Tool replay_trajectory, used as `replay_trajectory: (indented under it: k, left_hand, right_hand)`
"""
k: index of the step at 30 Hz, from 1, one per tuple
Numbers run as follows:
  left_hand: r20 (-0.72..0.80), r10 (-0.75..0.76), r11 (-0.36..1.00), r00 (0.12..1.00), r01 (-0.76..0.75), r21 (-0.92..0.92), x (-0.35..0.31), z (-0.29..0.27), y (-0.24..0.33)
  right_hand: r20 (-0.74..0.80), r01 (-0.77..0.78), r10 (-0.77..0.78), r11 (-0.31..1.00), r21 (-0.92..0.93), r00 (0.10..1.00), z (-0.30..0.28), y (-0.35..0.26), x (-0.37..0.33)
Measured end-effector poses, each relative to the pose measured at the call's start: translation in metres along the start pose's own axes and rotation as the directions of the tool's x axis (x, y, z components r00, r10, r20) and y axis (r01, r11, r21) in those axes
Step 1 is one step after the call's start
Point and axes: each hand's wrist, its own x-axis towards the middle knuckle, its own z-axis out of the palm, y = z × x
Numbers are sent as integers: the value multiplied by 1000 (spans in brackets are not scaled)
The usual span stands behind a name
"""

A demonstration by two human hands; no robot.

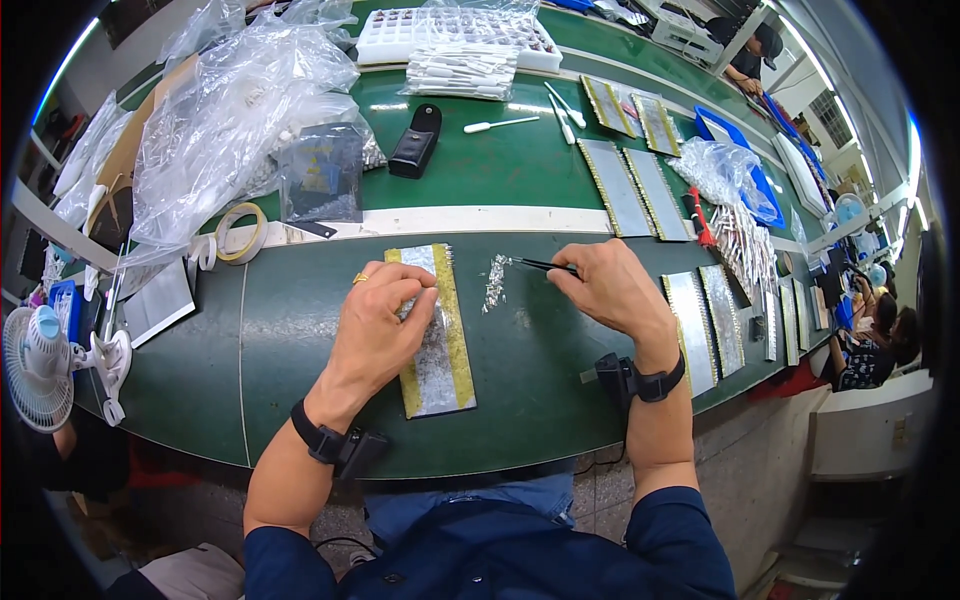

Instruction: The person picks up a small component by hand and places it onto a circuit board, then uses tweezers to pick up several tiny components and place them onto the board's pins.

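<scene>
A flat silver plate with yellow tape down its long sides [438,390] lies on the green table in front of me. My left hand [382,318] rests over its upper left part, fingers curled and thumb drawn in; whatever they pinch is hidden. Black tweezers [545,265] are held in my right hand [612,285]. Their tips reach the top of a small heap of tiny silvery pieces [495,283], just right of the plate. Small parts line the plate's upper right edge.
Several similar plates [690,325] lie to the right, others [615,185] farther back. Behind are a black pouch [416,145], white droppers [500,125] and large clear plastic bags [250,120]. Tape rolls [242,232] and a small fan [40,360] stand left. Other people sit at far right.
</scene>
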Motion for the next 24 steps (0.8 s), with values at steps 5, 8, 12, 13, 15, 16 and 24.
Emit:
replay_trajectory:
  k: [5,8,12,13,15,16,24]
  left_hand:
    - [-13,12,1000,1000,-12,-16,1,1,1]
    - [-30,18,999,999,-19,-28,2,1,2]
    - [-31,12,1000,999,-12,-27,1,1,3]
    - [-18,2,1000,1000,-3,-22,1,1,2]
    - [7,-16,1000,1000,17,-12,1,1,1]
    - [3,-18,1000,1000,18,-10,0,0,1]
    - [6,12,1000,1000,-12,8,0,1,-3]
  right_hand:
    - [13,-7,7,1000,14,1000,1,0,0]
    - [24,6,-6,1000,11,1000,4,1,1]
    - [36,5,-5,1000,-12,999,6,1,1]
    - [28,19,-18,1000,-19,999,6,1,1]
    - [13,48,-47,998,-34,999,5,3,1]
    - [14,52,-52,998,-34,999,5,3,1]
    - [-231,283,-317,944,-168,920,21,-2,6]
